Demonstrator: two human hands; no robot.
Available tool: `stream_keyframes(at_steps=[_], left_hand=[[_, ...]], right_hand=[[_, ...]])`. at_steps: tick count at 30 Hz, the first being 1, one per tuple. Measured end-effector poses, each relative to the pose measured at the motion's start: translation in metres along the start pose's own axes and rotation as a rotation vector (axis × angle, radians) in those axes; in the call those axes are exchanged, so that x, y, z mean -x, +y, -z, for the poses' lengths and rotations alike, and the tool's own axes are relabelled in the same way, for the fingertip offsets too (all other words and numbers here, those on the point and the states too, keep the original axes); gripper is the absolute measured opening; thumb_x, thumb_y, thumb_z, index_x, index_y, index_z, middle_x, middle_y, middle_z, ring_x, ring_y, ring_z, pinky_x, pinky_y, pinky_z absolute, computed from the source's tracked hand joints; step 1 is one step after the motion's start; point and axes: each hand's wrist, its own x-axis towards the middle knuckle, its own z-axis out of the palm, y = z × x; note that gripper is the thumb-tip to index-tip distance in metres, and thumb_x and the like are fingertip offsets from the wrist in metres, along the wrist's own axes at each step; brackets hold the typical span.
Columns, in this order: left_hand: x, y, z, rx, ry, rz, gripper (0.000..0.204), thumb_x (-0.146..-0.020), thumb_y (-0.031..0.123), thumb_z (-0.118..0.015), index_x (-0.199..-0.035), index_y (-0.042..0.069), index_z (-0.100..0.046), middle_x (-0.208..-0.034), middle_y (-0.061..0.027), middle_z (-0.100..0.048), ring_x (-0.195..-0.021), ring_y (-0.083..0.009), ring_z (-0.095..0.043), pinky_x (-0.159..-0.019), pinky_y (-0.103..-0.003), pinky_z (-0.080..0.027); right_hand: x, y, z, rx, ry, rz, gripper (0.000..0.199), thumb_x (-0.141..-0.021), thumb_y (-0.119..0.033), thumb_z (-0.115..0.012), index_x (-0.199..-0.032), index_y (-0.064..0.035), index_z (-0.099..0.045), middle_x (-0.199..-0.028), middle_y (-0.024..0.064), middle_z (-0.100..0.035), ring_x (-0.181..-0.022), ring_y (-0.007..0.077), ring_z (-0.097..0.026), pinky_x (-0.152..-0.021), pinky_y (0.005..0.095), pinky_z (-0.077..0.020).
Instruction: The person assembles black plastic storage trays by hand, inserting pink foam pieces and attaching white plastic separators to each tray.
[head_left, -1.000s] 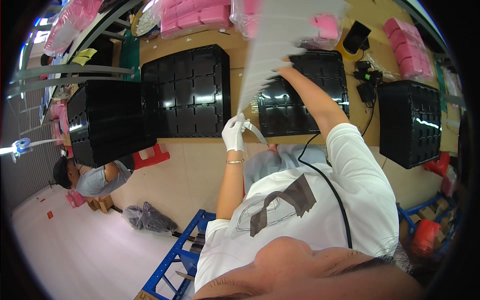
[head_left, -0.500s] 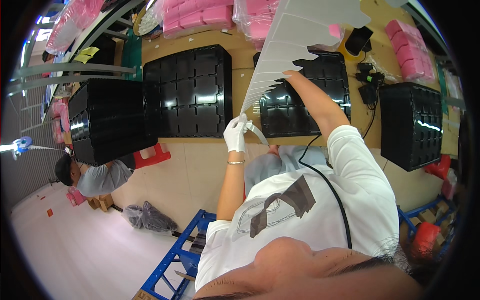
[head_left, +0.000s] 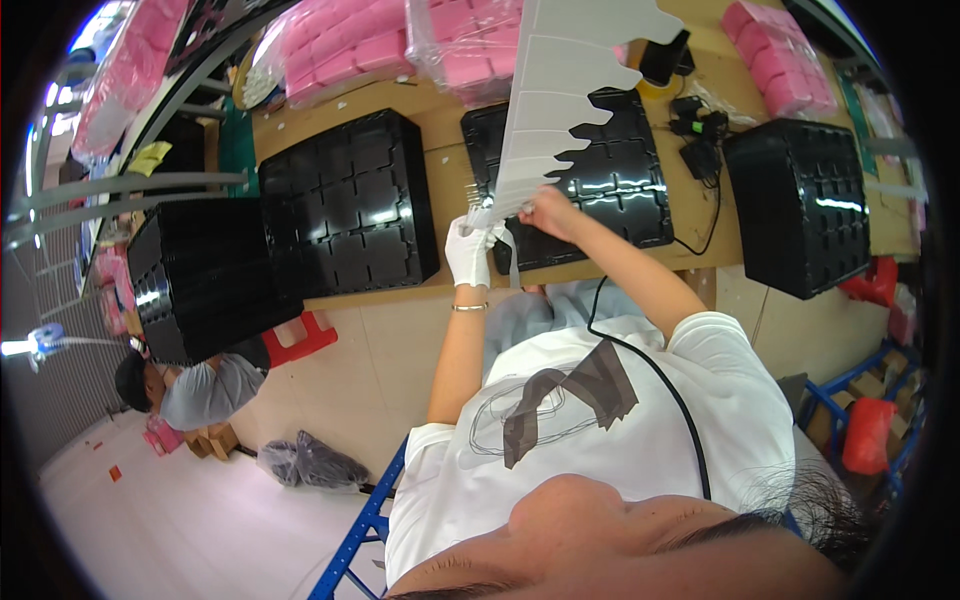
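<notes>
My left hand [head_left: 467, 252], in a white glove with a bracelet below it, is closed round the lower end of a tall whitish sheet-like piece [head_left: 545, 95]. Its right edge is jagged, and lines cross it like stacked layers; its exact kind I cannot make out. A narrow pale strip [head_left: 514, 262] hangs beside the glove. Bare, my right hand [head_left: 553, 214] has its fingers pinched at the right edge of the piece's lower end. Behind both hands, a black moulded plastic tray [head_left: 625, 190] with a grid of raised cells lies on the table, partly covered by the piece.
Black trays [head_left: 350, 205] lie to the left, beside a tall tray stack [head_left: 205, 275]; another stack [head_left: 800, 210] stands right. Wrapped pink bundles [head_left: 345, 50] line the table's back. Adapters and cables [head_left: 700, 130] lie right of the middle tray. A person [head_left: 210, 392] sits at the left.
My right hand has come down and left from over the tray to the piece's lower end, beside my left hand. The view has shifted a little; my left hand keeps its hold.
</notes>
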Motion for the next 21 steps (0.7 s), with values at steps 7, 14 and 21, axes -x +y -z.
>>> stream_keyframes(at_steps=[7,14,21], left_hand=[[0.000,-0.012,-0.044,0.153,-0.137,-0.003,0.012,-0.095,0.014,-0.062,-0.100,0.002,-0.063,-0.079,-0.0015,-0.060,-0.062,-0.0067,-0.051,-0.055,-0.021,-0.041],[0.002,0.000,-0.068,0.290,-0.060,0.133,0.013,-0.096,0.014,-0.063,-0.106,0.006,-0.060,-0.084,0.0000,-0.057,-0.065,-0.0032,-0.048,-0.052,-0.016,-0.039],[0.012,-0.001,-0.080,0.185,-0.050,0.126,0.017,-0.096,0.016,-0.064,-0.106,0.004,-0.061,-0.081,-0.0011,-0.057,-0.061,-0.0027,-0.047,-0.049,-0.015,-0.037]], right_hand=[[0.063,-0.023,-0.010,0.724,0.227,0.333,0.012,-0.086,-0.013,-0.073,-0.093,-0.0040,-0.068,-0.075,-0.0041,-0.062,-0.064,0.0027,-0.047,-0.059,0.0206,-0.0389],[0.066,-0.088,0.060,0.835,0.277,0.534,0.009,-0.085,-0.014,-0.072,-0.089,-0.0069,-0.071,-0.077,-0.0014,-0.066,-0.068,0.0050,-0.055,-0.063,0.0234,-0.0453],[-0.006,-0.201,0.191,1.395,0.660,0.680,0.016,-0.081,-0.020,-0.073,-0.085,-0.0052,-0.069,-0.072,0.0132,-0.063,-0.064,0.0250,-0.060,-0.060,0.0353,-0.0458]])
